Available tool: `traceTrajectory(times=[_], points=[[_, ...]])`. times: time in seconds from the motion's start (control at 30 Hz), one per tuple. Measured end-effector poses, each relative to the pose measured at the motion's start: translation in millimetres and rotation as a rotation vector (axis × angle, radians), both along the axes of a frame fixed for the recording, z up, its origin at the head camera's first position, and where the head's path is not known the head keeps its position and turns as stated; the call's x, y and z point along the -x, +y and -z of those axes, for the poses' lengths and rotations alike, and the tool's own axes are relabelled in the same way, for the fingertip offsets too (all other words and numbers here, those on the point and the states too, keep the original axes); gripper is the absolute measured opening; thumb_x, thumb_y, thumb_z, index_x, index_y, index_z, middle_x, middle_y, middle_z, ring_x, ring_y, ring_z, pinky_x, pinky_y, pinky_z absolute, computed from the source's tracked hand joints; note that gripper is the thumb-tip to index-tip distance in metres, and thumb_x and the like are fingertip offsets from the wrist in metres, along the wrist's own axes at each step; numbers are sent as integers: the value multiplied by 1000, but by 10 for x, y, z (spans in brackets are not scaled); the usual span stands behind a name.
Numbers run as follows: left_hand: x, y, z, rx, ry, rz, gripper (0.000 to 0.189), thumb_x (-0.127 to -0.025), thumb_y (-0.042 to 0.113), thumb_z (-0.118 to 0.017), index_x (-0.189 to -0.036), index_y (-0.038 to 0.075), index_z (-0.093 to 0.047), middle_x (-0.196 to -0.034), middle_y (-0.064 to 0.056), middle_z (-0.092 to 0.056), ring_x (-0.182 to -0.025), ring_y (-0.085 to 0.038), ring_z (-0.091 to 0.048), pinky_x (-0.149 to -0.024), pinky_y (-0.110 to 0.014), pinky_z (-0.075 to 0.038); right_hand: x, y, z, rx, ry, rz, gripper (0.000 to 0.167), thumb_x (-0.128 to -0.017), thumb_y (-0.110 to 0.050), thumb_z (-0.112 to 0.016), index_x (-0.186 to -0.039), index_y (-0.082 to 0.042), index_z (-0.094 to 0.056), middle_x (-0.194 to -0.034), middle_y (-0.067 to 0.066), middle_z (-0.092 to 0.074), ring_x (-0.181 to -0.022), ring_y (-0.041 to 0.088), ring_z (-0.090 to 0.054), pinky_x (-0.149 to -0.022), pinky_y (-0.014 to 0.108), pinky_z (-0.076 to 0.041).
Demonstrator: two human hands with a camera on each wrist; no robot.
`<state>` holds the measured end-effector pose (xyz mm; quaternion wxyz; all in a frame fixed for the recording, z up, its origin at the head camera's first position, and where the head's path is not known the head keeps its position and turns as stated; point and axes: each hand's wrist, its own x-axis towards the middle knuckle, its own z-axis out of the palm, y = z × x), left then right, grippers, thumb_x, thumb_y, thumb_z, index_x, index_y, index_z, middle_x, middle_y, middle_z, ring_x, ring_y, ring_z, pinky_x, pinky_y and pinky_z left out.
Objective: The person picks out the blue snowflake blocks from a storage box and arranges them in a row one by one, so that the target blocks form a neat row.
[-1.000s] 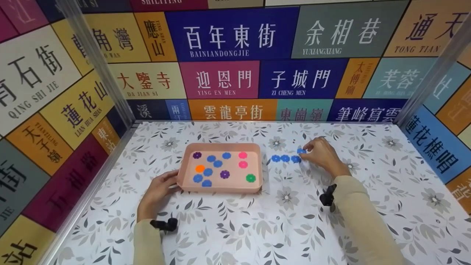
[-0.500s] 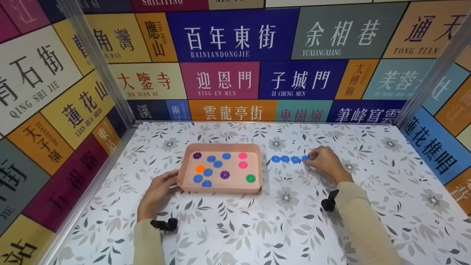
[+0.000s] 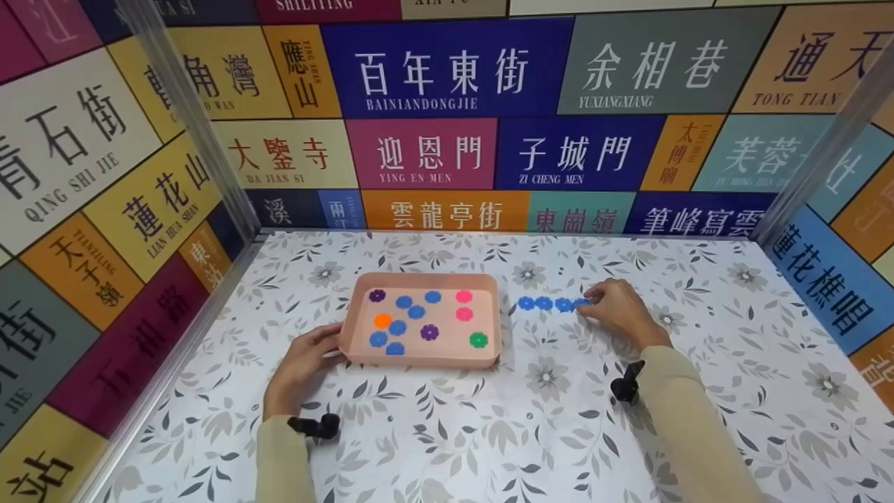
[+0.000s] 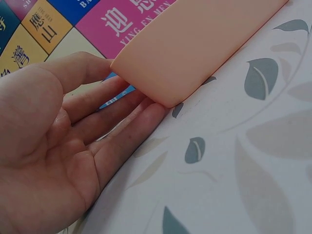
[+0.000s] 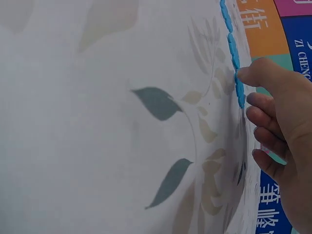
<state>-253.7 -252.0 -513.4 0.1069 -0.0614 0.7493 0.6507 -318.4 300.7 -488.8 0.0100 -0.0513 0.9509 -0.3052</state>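
Note:
A pink tray holds flower-shaped plastic pieces in blue, purple, pink, orange and green. At its left side is my left hand, its loosely extended fingers touching the tray's corner in the left wrist view. To the tray's right, several blue flower-shaped pieces lie on the table in a row, side by side. My right hand pinches the rightmost blue flower-shaped piece with thumb and fingertips, partly covering it. The right wrist view shows the row edge-on, low on the tabletop.
The table wears a white cover with grey leaves and flowers. Panels with coloured street-name signs stand behind the table and along both sides. A small black wrist camera sits on the left wrist, and another on the right.
My right hand has brought its blue flower-shaped piece down and slightly right, from above the row to the row's right end. My left hand and the tray have stayed in place.

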Motion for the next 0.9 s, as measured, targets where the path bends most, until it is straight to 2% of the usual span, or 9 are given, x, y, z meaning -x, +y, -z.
traceTrajectory(times=[0.23, 0.43, 0.77, 0.9], points=[[8, -8, -5, 29, -46, -3, 48, -102, 29, -57, -147, 13, -50, -152, -10, -51, -128, -25, -59, -113, -42, -48, 89, -162, -214, 47, 34, -37, 50, -90, -37, -72, -122, 0, -68, -119, 23, -63, -115, 40, -57, -98, 56, -50], [9, -2, -3, 27, -55, -9, 49, -101, 30, -58, -147, 14, -49, -152, -9, -50, -129, -25, -59, -113, -43, -47, 147, -486, -391, 96, 77, -74, 45, -89, -34, -74, -122, -4, -69, -117, 20, -65, -114, 38, -57, -97, 54, -51], [1, 0, -25, 2, -44, -18, 46, -101, 27, -57, -145, 12, -52, -148, -10, -55, -123, -24, -63, -108, -39, -52, 200, -1090, -452, 192, 97, -140, 45, -88, -30, -75, -126, -8, -68, -118, 19, -68, -110, 35, -61, -93, 51, -54], [0, -4, -23, -1, -30, -18, 47, -101, 25, -58, -145, 10, -52, -147, -13, -56, -121, -24, -65, -106, -38, -53, 204, -1318, -458, 238, 124, -180, 42, -88, -29, -76, -124, -8, -69, -117, 19, -67, -108, 38, -63, -91, 49, -56]])
